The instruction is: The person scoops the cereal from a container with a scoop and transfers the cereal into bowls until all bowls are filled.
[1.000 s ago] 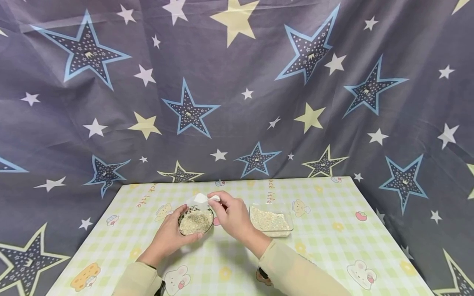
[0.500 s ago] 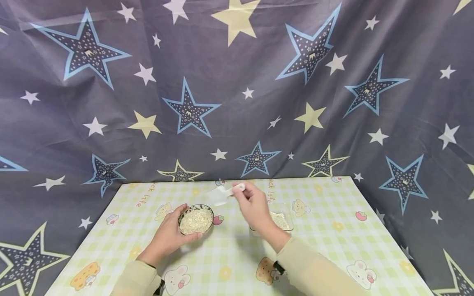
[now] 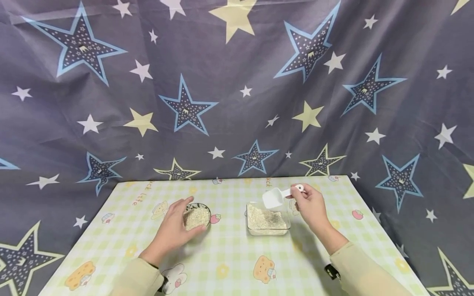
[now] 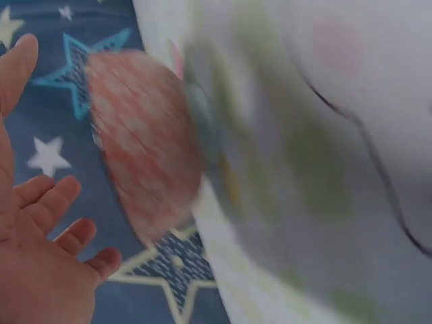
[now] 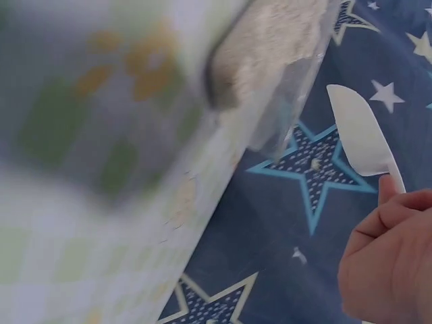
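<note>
My left hand [image 3: 172, 230] is spread beside a small round bowl [image 3: 201, 205] of pale flakes [image 3: 196, 218]. In the left wrist view its fingers [image 4: 57, 202] stand apart from the bowl's blurred, red-patterned outside [image 4: 145, 145]. Between right thumb and fingers, my right hand [image 3: 312, 210] pinches the handle of a white scoop [image 3: 273, 198]. That scoop is tilted above the back of a clear rectangular container [image 3: 268, 232], which also holds pale flakes. From the right wrist, the scoop's bowl [image 5: 362, 131] shows beside the container's clear wall [image 5: 287, 108], apart from it.
A checked tablecloth [image 3: 222, 250] with cartoon prints covers the table. Behind it hangs a dark curtain [image 3: 229, 82] with stars. A gap of tablecloth lies between the bowl and the rectangular container.
My right hand has carried the scoop from above the bowl rightward to above the rectangular container. The left hand has loosened from the bowl, its fingers spreading.
</note>
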Motion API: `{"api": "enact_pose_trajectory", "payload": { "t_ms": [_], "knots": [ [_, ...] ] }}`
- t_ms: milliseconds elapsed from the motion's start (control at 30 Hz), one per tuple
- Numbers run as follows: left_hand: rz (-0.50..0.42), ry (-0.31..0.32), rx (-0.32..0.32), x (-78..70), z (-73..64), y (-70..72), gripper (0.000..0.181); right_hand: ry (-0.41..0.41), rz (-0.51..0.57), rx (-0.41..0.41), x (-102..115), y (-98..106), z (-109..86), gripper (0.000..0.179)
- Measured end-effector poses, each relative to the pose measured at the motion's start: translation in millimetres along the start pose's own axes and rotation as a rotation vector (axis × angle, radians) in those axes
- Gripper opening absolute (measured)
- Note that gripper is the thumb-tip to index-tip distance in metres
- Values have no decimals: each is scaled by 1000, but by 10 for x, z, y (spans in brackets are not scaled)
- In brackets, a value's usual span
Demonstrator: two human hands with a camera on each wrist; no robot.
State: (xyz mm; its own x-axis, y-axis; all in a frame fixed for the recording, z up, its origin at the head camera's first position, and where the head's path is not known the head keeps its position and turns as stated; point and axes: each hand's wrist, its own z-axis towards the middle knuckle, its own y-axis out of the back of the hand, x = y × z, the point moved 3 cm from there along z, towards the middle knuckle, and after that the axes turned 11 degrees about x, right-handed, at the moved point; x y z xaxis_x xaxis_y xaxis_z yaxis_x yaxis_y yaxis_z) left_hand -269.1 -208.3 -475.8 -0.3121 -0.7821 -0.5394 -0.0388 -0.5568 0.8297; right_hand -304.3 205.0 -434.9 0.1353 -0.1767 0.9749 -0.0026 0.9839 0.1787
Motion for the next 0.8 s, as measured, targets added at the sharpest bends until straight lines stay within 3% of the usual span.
{"api": "enact_pose_trajectory", "payload": {
  "t_ms": [200, 400, 667, 800],
  "knots": [
    [-38, -65, 40, -392, 119, -71, 100, -46, -55, 31, -119, 102, -54, 27],
    [-65, -79, 120, -680, 205, -280, 95, -49, -100, 50, -203, 38, -54, 25],
    [-62, -149, 175, -905, 319, -626, 90, -34, -188, 69, -283, -55, -39, 24],
    [-83, -134, 217, -938, 412, -773, 88, -30, -216, 70, -310, -52, -43, 22]
  ]
}}
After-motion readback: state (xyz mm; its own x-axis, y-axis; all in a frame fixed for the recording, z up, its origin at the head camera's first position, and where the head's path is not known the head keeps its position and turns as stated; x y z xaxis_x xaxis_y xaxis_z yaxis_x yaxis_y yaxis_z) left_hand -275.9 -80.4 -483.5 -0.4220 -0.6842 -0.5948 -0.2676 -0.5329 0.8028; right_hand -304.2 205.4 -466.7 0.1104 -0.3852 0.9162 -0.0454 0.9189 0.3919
